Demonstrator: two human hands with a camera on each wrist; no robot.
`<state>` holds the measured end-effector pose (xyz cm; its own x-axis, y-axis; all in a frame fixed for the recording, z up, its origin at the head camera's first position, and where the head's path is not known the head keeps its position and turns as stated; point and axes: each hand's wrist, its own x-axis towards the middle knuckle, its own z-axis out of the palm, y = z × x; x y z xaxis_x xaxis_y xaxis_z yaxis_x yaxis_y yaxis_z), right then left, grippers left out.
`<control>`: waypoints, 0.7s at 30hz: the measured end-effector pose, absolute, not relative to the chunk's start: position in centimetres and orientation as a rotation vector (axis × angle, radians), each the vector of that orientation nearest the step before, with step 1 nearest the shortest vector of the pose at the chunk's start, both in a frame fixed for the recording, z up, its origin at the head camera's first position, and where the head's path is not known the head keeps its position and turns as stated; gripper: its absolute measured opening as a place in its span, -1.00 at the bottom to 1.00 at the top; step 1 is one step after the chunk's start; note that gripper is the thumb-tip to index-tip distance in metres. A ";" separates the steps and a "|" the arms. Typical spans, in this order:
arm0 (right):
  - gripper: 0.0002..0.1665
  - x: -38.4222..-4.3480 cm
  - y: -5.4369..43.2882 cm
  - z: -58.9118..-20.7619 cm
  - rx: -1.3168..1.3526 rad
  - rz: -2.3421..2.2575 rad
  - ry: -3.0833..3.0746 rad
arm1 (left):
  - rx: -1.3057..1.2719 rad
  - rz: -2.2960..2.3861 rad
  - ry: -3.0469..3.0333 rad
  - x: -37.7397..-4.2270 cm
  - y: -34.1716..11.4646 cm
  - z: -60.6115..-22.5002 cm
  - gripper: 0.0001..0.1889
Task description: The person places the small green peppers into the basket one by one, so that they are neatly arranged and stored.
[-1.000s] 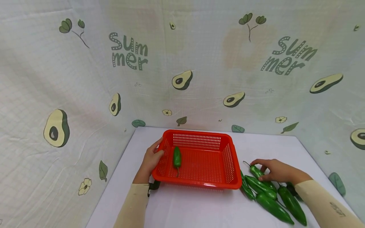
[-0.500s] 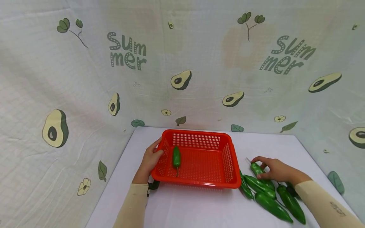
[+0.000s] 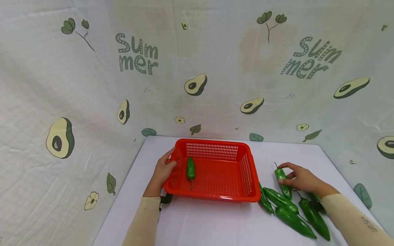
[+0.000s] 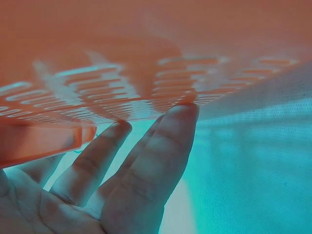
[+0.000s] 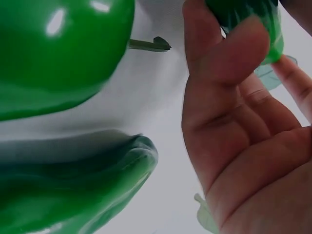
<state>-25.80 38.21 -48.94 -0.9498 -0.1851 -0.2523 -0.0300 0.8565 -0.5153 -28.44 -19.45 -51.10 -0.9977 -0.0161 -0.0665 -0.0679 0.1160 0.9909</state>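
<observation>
A red plastic basket (image 3: 212, 197) with slotted walls stands on the table, and one green chili pepper (image 3: 191, 168) lies inside at its left. At its left side my left hand (image 3: 162, 172) holds the basket, thumb at the rim; in the left wrist view the fingertips (image 4: 183, 114) touch the slotted outer wall. To the right of the basket, my right hand (image 3: 300, 177) grips a green chili pepper (image 3: 280, 175) between thumb and fingers, its thin stem pointing away. In the right wrist view that pepper shows only partly behind the fingers.
Several more green peppers (image 3: 295, 223) lie right of the basket, below and beside my right hand; one (image 3: 265, 201) lies against the basket's right side. A white cloth printed with avocados (image 3: 195, 85) walls in the table (image 3: 209, 225) at the back and sides.
My right hand has moved away from me and slightly right, drawing the gripped pepper off the pile and turning it more lengthwise. The left hand and basket stay in place.
</observation>
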 end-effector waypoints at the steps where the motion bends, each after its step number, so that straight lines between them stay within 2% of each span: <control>1: -0.08 -25.8 38.2 -48.9 -0.147 -0.774 2.738 | -0.085 2.067 2.316 -28.5 -19.5 -51.1 -0.28; 13: -0.07 -25.4 38.0 -48.3 -0.071 -0.981 2.711 | -0.090 2.059 2.292 -28.9 -19.4 -50.9 -0.30; 21: 0.03 -25.2 36.3 -47.1 0.016 -1.139 2.638 | -0.107 2.058 2.327 -28.6 -19.3 -51.1 -0.30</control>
